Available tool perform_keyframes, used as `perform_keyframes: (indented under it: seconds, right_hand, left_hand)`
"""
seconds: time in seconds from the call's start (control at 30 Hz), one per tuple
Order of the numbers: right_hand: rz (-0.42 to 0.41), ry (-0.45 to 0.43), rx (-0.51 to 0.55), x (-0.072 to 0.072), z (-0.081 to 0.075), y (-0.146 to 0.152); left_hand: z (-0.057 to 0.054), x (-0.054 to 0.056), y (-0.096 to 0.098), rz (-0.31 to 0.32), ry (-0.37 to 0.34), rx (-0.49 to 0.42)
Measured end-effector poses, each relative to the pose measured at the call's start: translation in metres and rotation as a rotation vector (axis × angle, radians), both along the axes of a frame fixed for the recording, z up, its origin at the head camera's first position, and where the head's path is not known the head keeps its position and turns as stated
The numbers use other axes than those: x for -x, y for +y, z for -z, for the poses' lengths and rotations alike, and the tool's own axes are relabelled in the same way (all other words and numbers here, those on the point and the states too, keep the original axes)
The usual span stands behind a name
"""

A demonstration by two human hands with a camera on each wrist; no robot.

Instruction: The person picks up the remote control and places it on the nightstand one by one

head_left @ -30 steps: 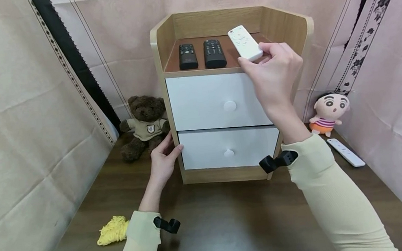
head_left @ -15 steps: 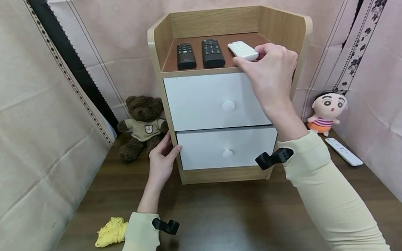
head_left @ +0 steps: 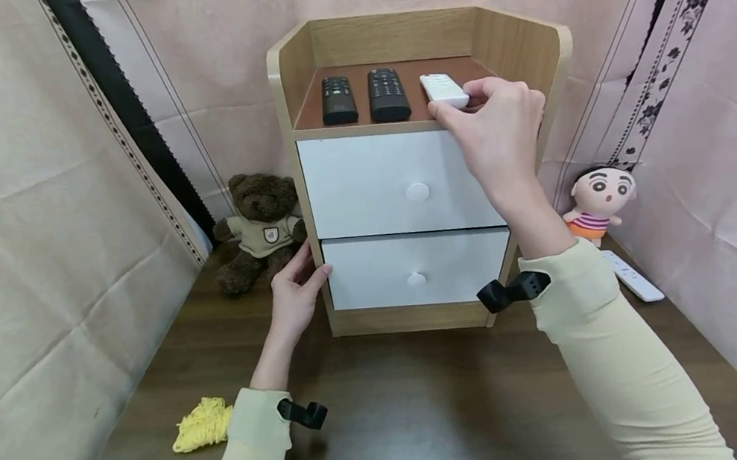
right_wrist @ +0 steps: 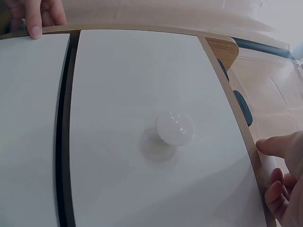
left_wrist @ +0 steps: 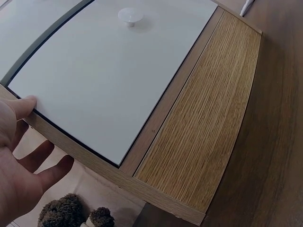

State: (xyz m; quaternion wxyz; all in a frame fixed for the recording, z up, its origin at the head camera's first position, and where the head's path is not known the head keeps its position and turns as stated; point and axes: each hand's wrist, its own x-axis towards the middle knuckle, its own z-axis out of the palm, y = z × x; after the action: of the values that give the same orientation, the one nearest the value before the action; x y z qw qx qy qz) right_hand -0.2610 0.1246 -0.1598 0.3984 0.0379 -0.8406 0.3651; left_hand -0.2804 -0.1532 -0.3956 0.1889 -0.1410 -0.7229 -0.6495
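Observation:
A small wooden cabinet [head_left: 411, 318] with two white drawers stands at the centre of the head view. My right hand [head_left: 500, 130] pinches the near end of a white remote control [head_left: 443, 89] between thumb and fingers, low over the brown top shelf. Two black remote controls, one at the left [head_left: 338, 101] and one in the middle [head_left: 388, 96], lie side by side there. My left hand [head_left: 293, 298] grips the cabinet's left side edge beside the lower drawer. In the left wrist view, the thumb of that hand [left_wrist: 19, 179] lies on the front and the fingers reach round the side panel.
A brown teddy bear [head_left: 265, 226] sits left of the cabinet. To the right are a plush doll [head_left: 598, 202] and another white remote control [head_left: 633, 277] on the table [head_left: 402, 421]. A yellow yarn bundle [head_left: 202, 425] lies by the left sleeve. Pale cloth surrounds the table.
The white remote control in my right hand has come down from a tilted pose above the shelf to lie nearly flat beside the black ones. My left hand stays on the cabinet's edge.

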Motion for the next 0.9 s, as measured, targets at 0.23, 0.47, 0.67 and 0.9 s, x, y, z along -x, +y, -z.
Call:
perform_keyframes:
  seconds: [0.23,0.47,0.67,0.9]
  right_hand:
    - [-0.008,-0.049,-0.01,0.001,-0.004,0.0]
    - [-0.02,0.001,-0.001,-0.015,-0.002,0.009]
    - [-0.073,0.143,0.058,-0.031,0.006,0.035]
    - [-0.034,0.336,0.136,-0.037,0.023,0.081]
  left_hand:
    - [-0.001,0.0,-0.001,-0.002,0.005,0.007]
    - [0.0,-0.001,-0.001,-0.013,-0.024,0.023]
    - [0.003,-0.002,-0.001,-0.026,-0.039,0.048]
    - [0.001,-0.001,-0.001,-0.025,-0.015,0.049]
